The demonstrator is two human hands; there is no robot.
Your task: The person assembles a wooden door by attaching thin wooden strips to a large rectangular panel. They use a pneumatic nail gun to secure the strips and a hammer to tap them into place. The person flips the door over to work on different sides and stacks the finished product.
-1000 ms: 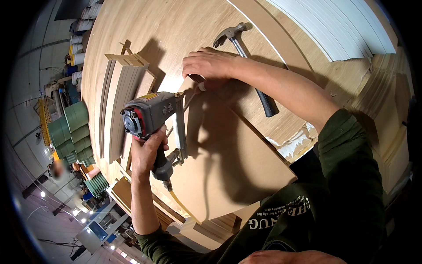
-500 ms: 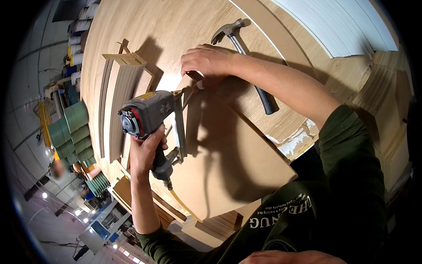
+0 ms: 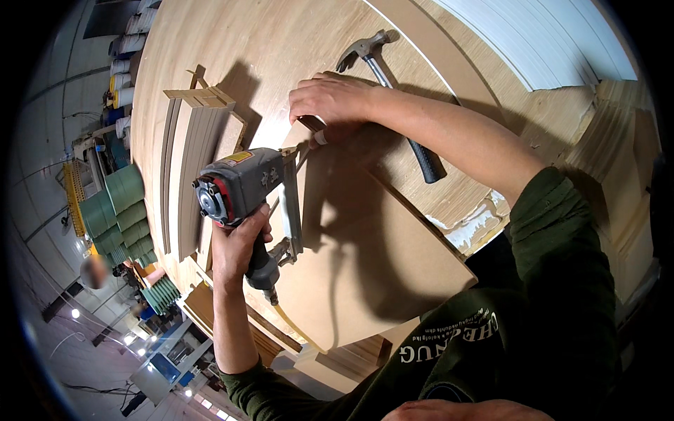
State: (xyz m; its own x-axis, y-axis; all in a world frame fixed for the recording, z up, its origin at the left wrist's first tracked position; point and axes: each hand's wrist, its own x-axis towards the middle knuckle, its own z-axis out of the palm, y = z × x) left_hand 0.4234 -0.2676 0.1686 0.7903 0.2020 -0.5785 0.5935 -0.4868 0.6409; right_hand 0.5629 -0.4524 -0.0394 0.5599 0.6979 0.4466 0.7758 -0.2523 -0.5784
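Left grip (image 3: 239, 245) closes round a nail gun (image 3: 242, 182), right grip (image 3: 330, 102) round a tan board's edge (image 3: 307, 133); green stacks (image 3: 116, 210) and lamps (image 3: 75, 313) show beyond the bench's left edge (image 3: 144, 98).

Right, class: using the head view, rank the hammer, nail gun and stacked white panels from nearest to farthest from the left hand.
1. Nail gun: gripped in the left hand.
2. Hammer: lying to the right, partly behind the right forearm.
3. Stacked white panels: upper right.
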